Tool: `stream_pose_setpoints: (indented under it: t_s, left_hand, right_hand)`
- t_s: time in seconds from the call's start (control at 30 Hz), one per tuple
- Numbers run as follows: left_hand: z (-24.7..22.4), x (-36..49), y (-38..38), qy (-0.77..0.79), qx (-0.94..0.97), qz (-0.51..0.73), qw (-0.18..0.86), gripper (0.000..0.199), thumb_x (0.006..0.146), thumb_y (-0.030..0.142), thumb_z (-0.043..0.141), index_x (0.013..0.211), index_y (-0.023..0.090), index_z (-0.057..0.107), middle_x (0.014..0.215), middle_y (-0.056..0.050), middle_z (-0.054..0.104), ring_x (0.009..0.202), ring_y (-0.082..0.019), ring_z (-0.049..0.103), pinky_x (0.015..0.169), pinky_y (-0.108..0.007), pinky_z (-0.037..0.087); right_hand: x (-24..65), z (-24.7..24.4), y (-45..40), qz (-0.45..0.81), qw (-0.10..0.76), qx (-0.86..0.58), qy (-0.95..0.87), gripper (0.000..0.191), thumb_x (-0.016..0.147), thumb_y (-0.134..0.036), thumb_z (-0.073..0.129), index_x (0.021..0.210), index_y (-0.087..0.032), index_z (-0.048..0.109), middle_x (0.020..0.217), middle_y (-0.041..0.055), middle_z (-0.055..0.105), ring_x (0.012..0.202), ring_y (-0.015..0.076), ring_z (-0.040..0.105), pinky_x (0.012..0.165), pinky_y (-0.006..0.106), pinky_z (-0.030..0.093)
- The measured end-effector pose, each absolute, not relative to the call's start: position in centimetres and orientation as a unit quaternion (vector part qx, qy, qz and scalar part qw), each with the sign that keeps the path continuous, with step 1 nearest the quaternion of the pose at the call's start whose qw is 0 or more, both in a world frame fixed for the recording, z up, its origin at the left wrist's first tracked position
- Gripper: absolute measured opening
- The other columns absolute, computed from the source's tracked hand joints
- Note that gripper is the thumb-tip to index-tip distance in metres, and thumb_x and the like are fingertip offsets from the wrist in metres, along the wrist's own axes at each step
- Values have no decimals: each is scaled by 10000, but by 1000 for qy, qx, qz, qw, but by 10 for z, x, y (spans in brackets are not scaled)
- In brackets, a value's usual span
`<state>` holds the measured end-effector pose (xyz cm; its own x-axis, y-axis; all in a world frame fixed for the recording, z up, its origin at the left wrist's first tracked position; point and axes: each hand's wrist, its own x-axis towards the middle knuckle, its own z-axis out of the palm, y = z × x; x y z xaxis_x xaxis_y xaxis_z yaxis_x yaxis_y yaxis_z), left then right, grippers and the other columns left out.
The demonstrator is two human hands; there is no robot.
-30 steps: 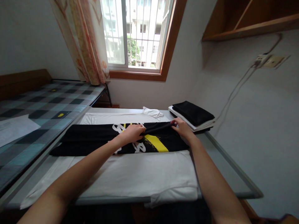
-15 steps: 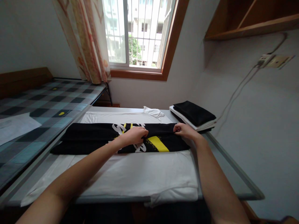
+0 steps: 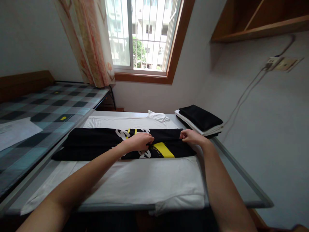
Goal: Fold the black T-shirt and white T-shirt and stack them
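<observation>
Both grips, left hand (image 3: 142, 141) and right hand (image 3: 192, 136), pinching black garment (image 3: 101, 138); white cloth (image 3: 147, 180) beneath, folded stack (image 3: 201, 118) near right hand.

- The left hand (image 3: 143, 141) covers part of the white lettering (image 3: 145, 154) on the black shirt (image 3: 94, 141); its fingertips are tucked from sight, so its grip is hard to judge.
- The right hand (image 3: 190, 136) hides a bit of the shirt's right end behind its bunched fingers.
- The white shirt (image 3: 149, 180) runs under the black one, its middle covered, and the left forearm (image 3: 91, 172) crosses it.
- Both arms leave through the bottom edge.
- The paper (image 3: 18, 132) is cut at the left edge, its print too faint to read.
- The shelf (image 3: 272, 29), curtain (image 3: 89, 38) and window (image 3: 145, 38) run off the top.
</observation>
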<state>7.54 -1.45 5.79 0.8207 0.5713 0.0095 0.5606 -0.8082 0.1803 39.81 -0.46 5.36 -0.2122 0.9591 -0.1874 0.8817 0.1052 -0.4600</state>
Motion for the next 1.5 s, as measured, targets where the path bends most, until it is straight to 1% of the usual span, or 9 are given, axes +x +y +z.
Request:
stream_pose_setpoints:
  t_s: [0.17,0.33,0.4,0.6,0.7,0.83,0.97,1.3,1.5]
  left_hand:
    - [57,74,-13,294,952,29,82,116,722,125,602,806,203,588,932,-38,670,852,-184,623,644,-252,405]
    - [55,73,-12,293,952,30,83,120,731,129,602,818,209,581,925,-34,662,855,-184,624,646,-255,411]
    - [56,74,-12,294,952,29,83,122,732,124,600,817,209,579,924,-33,662,854,-185,626,647,-255,414]
    - [57,74,-13,293,952,22,83,125,742,127,603,835,208,585,936,-38,661,859,-185,629,646,-249,415]
    - [57,74,-13,290,953,26,79,116,741,126,600,822,206,579,922,-36,660,849,-183,627,640,-248,410]
    - [57,75,-14,289,953,33,78,119,738,121,598,818,206,579,906,-32,658,832,-181,626,638,-249,409]
    - [57,75,-14,304,948,23,89,147,731,122,599,848,210,602,914,-33,662,834,-180,627,655,-252,419]
    - [51,39,-20,323,943,41,70,86,832,218,597,917,210,588,937,-31,663,824,-176,631,677,-248,433]
    - [42,-48,-20,363,930,58,19,131,852,165,511,925,211,609,996,-57,655,940,-195,614,859,-301,458]
  right_hand:
    - [401,56,-2,214,117,-653,-717,158,798,-231,568,770,-160,706,719,50,690,675,175,617,619,257,433]
    - [404,50,2,208,100,-734,-638,347,926,-334,503,645,-162,610,650,86,676,591,166,617,548,253,400]
    - [403,46,3,217,79,-728,-645,390,922,-376,526,597,-171,589,638,81,673,587,164,612,537,253,384]
    - [398,48,1,149,39,-738,-657,345,813,-395,670,552,-196,567,593,37,625,589,163,566,524,258,332]
    - [389,55,-2,101,89,-720,-681,351,836,-417,632,572,-196,562,622,45,629,598,164,551,542,268,318]
    - [358,56,-6,87,194,-610,-763,407,882,-502,542,617,-193,554,640,40,621,596,146,504,562,265,309]
    - [327,43,-9,174,164,-537,-809,451,846,-577,550,608,-193,547,571,-6,559,541,118,420,522,249,279]
    - [318,39,-12,152,125,-550,-812,290,850,-328,577,593,-200,537,601,6,603,552,121,478,524,246,269]
    - [302,46,-21,91,170,-503,-843,217,844,-318,623,667,-198,587,645,-7,605,571,115,481,554,244,287]
